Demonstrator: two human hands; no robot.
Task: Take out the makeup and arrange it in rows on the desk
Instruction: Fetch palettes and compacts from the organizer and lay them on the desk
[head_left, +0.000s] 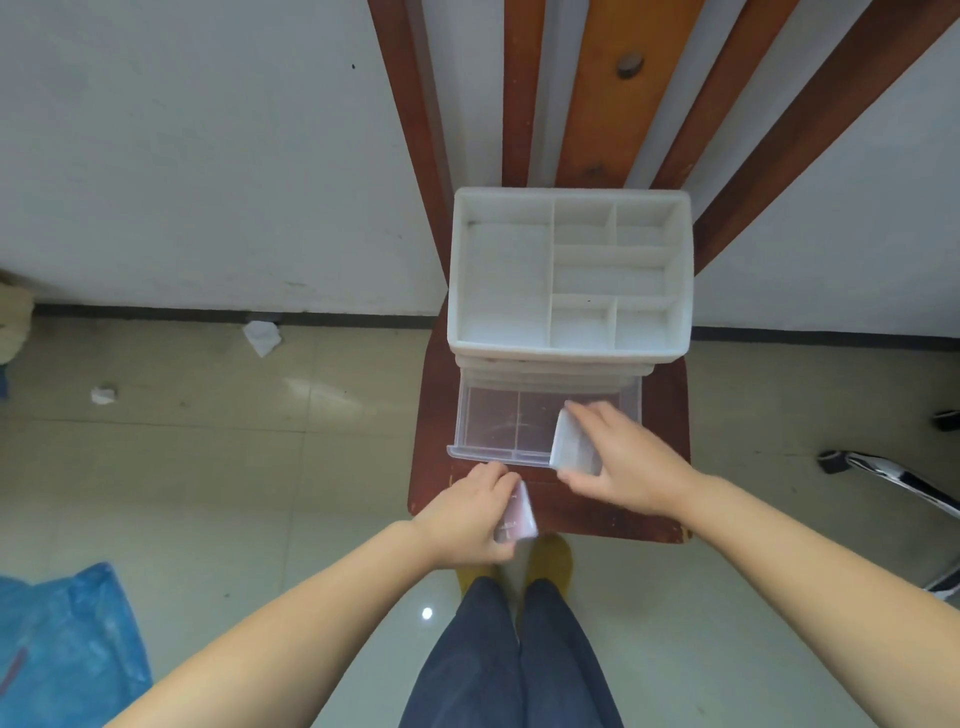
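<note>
Each hand pinches a small packet: left hand (467, 514), right hand (618, 462) over the open drawer (488, 426) at centre frame. Either could slip onto the floor (208, 467).

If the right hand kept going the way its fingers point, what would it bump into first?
Probably the floor or divider of the open clear drawer. The right hand, holding a small pale packet, points up-left over it. Depth is unclear, so it might pass above.
</note>
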